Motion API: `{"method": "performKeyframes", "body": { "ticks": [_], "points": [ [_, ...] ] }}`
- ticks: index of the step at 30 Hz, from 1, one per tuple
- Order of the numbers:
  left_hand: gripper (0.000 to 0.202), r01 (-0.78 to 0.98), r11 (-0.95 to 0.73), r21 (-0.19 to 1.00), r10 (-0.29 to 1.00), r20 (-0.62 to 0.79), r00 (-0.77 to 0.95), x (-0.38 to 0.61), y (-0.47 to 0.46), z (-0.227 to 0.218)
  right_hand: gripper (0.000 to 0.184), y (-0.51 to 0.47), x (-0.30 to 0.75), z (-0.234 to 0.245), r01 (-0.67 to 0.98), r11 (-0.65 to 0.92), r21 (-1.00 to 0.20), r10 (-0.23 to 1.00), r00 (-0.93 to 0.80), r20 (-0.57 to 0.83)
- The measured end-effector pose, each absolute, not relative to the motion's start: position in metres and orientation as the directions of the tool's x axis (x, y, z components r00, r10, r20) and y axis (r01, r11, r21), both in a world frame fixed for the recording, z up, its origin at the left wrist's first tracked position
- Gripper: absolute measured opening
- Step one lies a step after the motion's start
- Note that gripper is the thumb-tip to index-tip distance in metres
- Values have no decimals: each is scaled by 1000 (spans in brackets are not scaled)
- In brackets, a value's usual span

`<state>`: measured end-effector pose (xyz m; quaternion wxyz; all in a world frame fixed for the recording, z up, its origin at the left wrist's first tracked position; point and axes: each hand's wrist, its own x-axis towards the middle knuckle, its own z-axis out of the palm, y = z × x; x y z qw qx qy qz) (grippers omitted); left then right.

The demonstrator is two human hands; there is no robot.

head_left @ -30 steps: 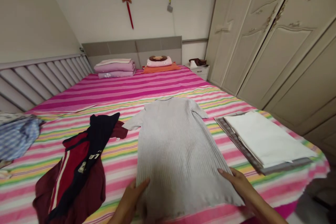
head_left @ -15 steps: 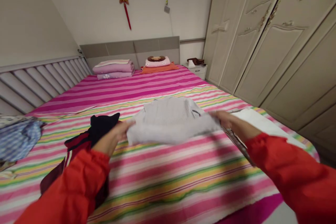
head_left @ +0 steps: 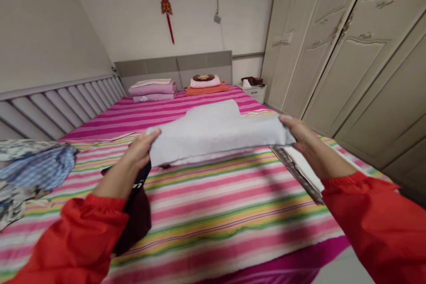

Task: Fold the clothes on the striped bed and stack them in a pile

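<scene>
A light grey long-sleeved top (head_left: pixel 213 131) is stretched out between my hands above the bed, with part of it reaching away from me. My left hand (head_left: pixel 140 148) pinches its left end, thumb on top. At the opposite end, my right hand (head_left: pixel 297 133) is closed on the cloth, the thumb on the upper side and the other fingers partly hidden. Beneath my left forearm lies a dark garment (head_left: pixel 138 217) in black and maroon with some white lettering. White and grey folded cloth (head_left: pixel 304 164) lies by my right forearm.
A striped sheet (head_left: pixel 213 213) covers the bed. Blue checked and patterned clothes (head_left: pixel 49 168) are heaped at the left. Folded purple bedding (head_left: pixel 153 88) and a pink pillow (head_left: pixel 204 81) rest near the headboard (head_left: pixel 206 60). A wardrobe (head_left: pixel 359 62) stands along the right.
Both hands have risen and moved slightly apart, raising the grey top and drawing it taut. My view has shifted a little, showing more of the clothes at left.
</scene>
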<state>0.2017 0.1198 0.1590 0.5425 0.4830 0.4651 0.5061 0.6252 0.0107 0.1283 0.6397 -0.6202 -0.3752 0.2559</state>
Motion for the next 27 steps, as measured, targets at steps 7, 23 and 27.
{"method": "performKeyframes", "body": {
  "ticks": [7, 23, 27],
  "points": [
    [20, -109, 461, 881, 884, -466, -28, 162, 23, -18, 13, -84, 565, -4, -244, -316, -917, 793, 463, -397],
    [51, 31, 423, 905, 902, -424, 79, 118, -78, -101, 27, -195, 591, -84, -45, -522, -852, 717, 517, -467],
    [52, 162, 423, 892, 874, -448, 189, 117, -72, -112, 26, -187, 592, -94, 478, -478, -737, 774, 626, -96]
  ]
}}
